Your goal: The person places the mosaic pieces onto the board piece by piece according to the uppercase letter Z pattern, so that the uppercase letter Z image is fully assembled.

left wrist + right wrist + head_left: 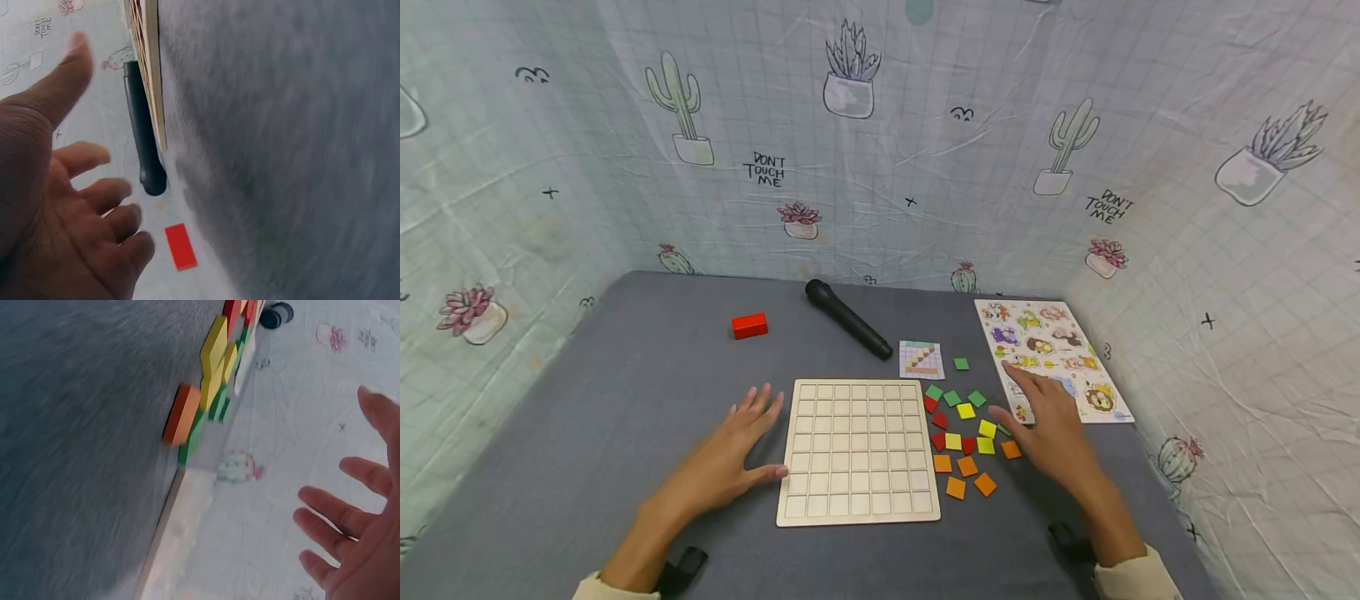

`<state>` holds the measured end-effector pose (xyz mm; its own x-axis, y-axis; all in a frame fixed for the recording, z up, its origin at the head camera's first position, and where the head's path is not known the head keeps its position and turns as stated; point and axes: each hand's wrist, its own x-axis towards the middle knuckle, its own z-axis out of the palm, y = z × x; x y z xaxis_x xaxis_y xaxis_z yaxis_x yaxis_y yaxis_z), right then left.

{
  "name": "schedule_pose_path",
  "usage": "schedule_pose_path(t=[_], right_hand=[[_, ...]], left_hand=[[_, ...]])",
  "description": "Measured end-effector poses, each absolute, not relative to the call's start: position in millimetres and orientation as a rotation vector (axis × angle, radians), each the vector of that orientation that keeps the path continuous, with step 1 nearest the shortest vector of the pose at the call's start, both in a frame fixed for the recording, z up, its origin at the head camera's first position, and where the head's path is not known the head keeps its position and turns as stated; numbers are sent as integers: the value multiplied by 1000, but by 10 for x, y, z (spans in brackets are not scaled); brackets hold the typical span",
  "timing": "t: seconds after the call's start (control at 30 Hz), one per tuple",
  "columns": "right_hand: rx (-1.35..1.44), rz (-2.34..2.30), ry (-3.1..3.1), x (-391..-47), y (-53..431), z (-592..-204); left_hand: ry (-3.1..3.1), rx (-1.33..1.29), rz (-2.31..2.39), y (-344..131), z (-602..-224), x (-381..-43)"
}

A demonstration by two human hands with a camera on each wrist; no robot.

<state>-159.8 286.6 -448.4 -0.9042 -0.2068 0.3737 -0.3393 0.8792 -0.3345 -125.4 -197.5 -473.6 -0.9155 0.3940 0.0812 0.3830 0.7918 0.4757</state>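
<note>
A pale wooden grid board (859, 452) lies flat on the grey table. Left of it, my left hand (722, 462) has its fingers spread, and its thumb tip is at the board's left edge. It holds nothing, as the left wrist view of the hand (75, 212) also shows. On the other side, my right hand (1054, 429) hovers with fingers loosely extended and nothing in them. Beneath and beside it are small tiles: an orange tile (1011, 450), a yellow tile (987, 429), a red tile (939, 420) and several more, including a green tile (192, 439) partly covered in the head view.
A small printed card (921, 361) lies behind the board, near a lone green tile (961, 364). Farther back are a black microphone-shaped object (850, 320) and a red block (749, 326). At right lies a board with animal pictures (1101, 397). Printed cloth (910, 150) hangs behind.
</note>
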Motion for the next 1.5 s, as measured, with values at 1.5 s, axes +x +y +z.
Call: schedule_pose_path(t=[1.5], right_hand=[[276,865,-3006,-2952,2526,-4713]], left_hand=[[2718,657,874,-1866,-4813,-1161]])
